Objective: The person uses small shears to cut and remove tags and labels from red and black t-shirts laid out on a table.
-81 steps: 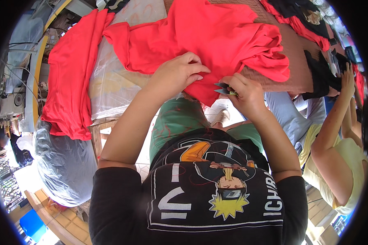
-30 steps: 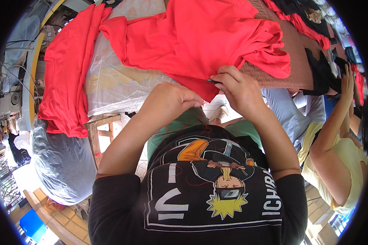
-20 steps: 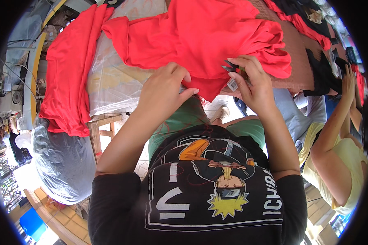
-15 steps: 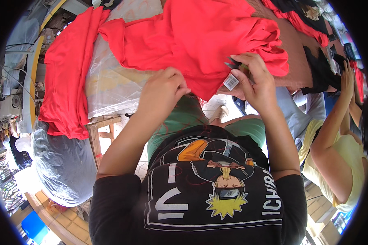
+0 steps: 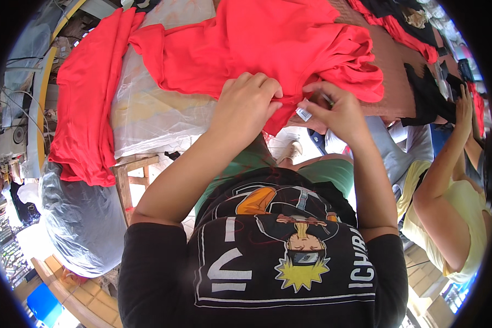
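Note:
A red garment (image 5: 268, 49) lies spread over the table's near edge, its lower corner hanging down in front of me. My left hand (image 5: 249, 101) is closed on the fabric near that corner, thumb and fingers pinching it. Just to the right, my right hand (image 5: 336, 112) is curled, with thumb and forefinger at the garment's edge. Small dark thread snips (image 5: 327, 99) sit in its palm, mostly hidden by the fingers. Below the right fingertips a small white label (image 5: 304, 113) shows; whether it is sewn to the garment or held, I cannot tell.
Another red garment (image 5: 87, 98) drapes over the table's left side, above a plastic-wrapped bundle (image 5: 79, 224). Clear plastic sheeting (image 5: 153, 123) covers part of the tabletop. At the right, a person in a yellow top (image 5: 454, 224) works beside black cloth (image 5: 423, 95).
My left hand has moved right and up onto the garment's hanging corner and closed on it. My right hand has turned and lowered slightly, so the snips' blades no longer show clearly.

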Motion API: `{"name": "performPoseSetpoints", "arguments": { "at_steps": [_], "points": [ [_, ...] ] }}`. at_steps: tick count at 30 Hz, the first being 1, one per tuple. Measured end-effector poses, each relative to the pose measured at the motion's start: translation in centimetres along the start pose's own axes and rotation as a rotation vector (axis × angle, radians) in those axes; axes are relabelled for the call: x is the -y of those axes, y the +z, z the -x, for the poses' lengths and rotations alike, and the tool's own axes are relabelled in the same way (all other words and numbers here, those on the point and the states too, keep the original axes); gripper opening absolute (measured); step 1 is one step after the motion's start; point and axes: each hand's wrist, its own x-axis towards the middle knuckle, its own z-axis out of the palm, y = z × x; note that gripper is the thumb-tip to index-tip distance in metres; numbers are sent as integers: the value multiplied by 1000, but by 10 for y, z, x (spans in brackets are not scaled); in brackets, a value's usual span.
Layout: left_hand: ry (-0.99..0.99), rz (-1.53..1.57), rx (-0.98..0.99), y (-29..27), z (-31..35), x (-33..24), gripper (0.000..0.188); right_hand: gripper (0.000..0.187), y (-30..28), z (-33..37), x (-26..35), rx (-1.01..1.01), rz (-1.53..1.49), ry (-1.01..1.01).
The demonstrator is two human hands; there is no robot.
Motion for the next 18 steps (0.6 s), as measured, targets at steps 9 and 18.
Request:
{"name": "performPoseSetpoints", "arguments": {
  "at_steps": [9, 18],
  "points": [
    [68, 371, -175, 7, 14, 13, 14, 10, 22, 0, 11, 61, -579, 19],
    [-57, 579, -136, -4, 6, 9, 18, 13, 18, 5, 17, 64, -555, -137]
  ]
}}
